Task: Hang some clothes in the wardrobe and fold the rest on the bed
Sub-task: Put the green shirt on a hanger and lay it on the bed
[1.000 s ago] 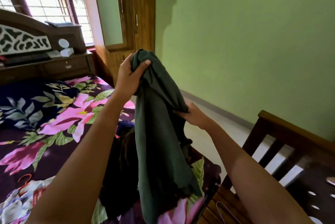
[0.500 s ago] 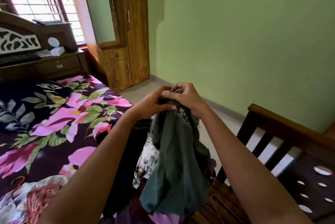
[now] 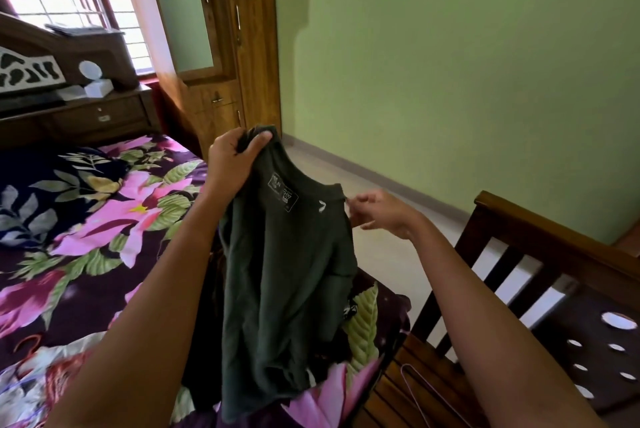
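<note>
Nearest, at lower right, a wire hanger (image 3: 420, 382) is seen lying on a slatted wooden seat (image 3: 391, 396), just beside the corner of the bed (image 3: 104, 227). At lower left, a pale heap of clothes (image 3: 52, 382) is noted on the floral bedcover, with a red hanger (image 3: 29, 344) on it. The shirt (image 3: 287, 272), dark green, is held up above the near corner of the bed, hanging loosely with its printed neck label turned towards the camera. A dark garment (image 3: 204, 341) is seen behind it on the bed. One shoulder of the shirt is bunched in the left hand (image 3: 235, 157), fingers and thumb closed round the cloth. The right hand (image 3: 381, 216) is recorded at the other shoulder, fingers loosely curled, tips at the cloth edge. Whether cloth is pinched there cannot be told. Farther off, a dark headboard (image 3: 52, 64) and a closed wardrobe (image 3: 242, 47) are noted against the green wall.
</note>
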`<action>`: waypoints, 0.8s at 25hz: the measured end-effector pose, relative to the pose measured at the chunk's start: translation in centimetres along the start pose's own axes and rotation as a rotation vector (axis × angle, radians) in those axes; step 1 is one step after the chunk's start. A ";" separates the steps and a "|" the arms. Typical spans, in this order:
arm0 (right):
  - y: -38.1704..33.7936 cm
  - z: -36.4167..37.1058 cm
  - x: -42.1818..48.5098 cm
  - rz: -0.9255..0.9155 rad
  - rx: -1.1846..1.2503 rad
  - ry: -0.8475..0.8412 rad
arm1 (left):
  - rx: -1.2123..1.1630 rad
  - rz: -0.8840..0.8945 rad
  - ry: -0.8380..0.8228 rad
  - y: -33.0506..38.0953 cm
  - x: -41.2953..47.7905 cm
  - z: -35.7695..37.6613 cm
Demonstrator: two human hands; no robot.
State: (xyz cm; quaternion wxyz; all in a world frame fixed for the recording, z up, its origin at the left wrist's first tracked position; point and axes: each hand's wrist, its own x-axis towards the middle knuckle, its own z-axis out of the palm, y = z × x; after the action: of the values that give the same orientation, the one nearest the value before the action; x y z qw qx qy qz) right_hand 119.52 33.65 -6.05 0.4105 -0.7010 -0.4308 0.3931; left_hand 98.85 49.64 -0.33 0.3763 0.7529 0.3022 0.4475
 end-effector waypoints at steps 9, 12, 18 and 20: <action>-1.5 5.9 2.7 -0.145 -0.248 -0.250 | 0.153 0.034 -0.495 -1.2 -2.0 0.8; -0.2 7.7 4.4 -0.130 -0.248 -0.247 | -0.079 0.023 -0.456 -1.1 -1.6 -0.1; 1.3 3.9 4.0 0.170 -0.074 -0.255 | -0.246 -0.137 -0.184 -3.1 -0.6 -2.4; 0.0 2.2 2.4 0.202 -0.018 -0.409 | 0.056 -0.187 -0.375 -4.1 -0.5 -3.6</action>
State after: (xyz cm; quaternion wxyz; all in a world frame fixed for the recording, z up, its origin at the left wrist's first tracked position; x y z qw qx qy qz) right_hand 118.33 36.35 -7.30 0.2668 -0.6497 -0.4363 0.5624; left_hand 94.91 52.55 -2.84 0.4447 0.8019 0.3078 0.2541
